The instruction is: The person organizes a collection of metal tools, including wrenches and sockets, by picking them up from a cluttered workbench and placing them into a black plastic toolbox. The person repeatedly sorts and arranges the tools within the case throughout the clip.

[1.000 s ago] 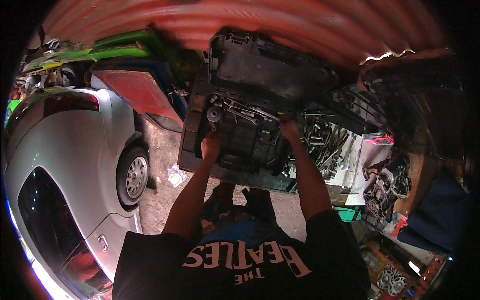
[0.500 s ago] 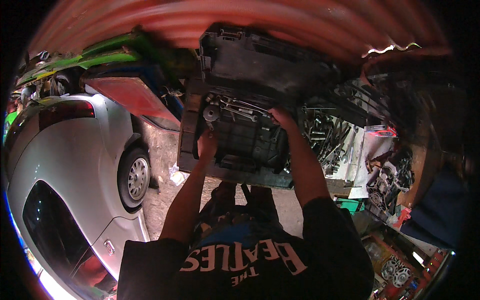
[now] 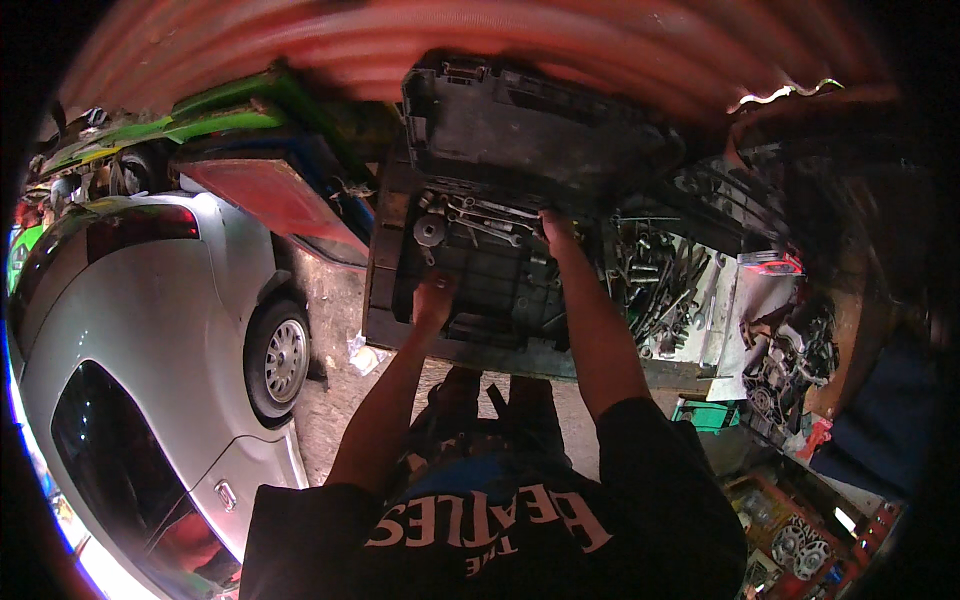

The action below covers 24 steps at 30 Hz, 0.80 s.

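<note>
An open black tool case [image 3: 480, 300] lies before me with its lid [image 3: 540, 130] tipped back on the far side. Several metal wrenches [image 3: 495, 223] lie along the tray's far part. Left of them is a round grey metal disc [image 3: 430, 230], with a small metal piece [image 3: 430, 257] just nearer. My left hand [image 3: 433, 300] hovers over the tray's near left part, fingers curled; what they hold, if anything, is hidden. At the wrenches' right ends, my right hand [image 3: 554, 232] is closed; I cannot make out what is in it.
Right of the case, many loose sockets and wrenches [image 3: 655, 280] are heaped on the bench. Farther right lie greasy metal parts [image 3: 790, 360]. A silver car [image 3: 150, 300] stands at the left, beside a leaning red panel [image 3: 275, 200]. Corrugated red sheet [image 3: 480, 30] rises behind.
My left hand has drawn nearer to me and slightly right, away from the disc and the small metal piece. My right hand stays by the wrench ends. The whole view has shifted slightly.
</note>
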Motion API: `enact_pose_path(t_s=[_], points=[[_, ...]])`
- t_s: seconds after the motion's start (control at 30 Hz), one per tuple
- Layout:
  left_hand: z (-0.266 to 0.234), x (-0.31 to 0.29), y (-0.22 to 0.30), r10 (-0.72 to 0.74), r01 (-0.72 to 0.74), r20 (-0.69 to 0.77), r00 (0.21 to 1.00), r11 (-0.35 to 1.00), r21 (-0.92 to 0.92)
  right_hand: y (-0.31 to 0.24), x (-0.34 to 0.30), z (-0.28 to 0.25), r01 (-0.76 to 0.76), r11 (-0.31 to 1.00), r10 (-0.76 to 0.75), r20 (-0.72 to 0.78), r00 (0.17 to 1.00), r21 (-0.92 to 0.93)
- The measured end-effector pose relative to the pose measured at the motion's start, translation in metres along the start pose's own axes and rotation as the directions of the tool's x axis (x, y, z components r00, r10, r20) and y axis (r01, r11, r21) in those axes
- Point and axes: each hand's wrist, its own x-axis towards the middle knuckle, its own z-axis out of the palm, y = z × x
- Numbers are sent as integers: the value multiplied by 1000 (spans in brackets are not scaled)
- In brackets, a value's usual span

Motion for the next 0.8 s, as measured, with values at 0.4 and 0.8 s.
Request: enact_pose_path(t_s=[0.4,0.8], points=[[11,0,-9,58,-58,7,998,998,-29,2,-48,-16,511,553,-569,150,808,-657],[21,-13,6,66,-69,124,990,997,20,-21,-45,40,479,813,-428,218,877,-332]])
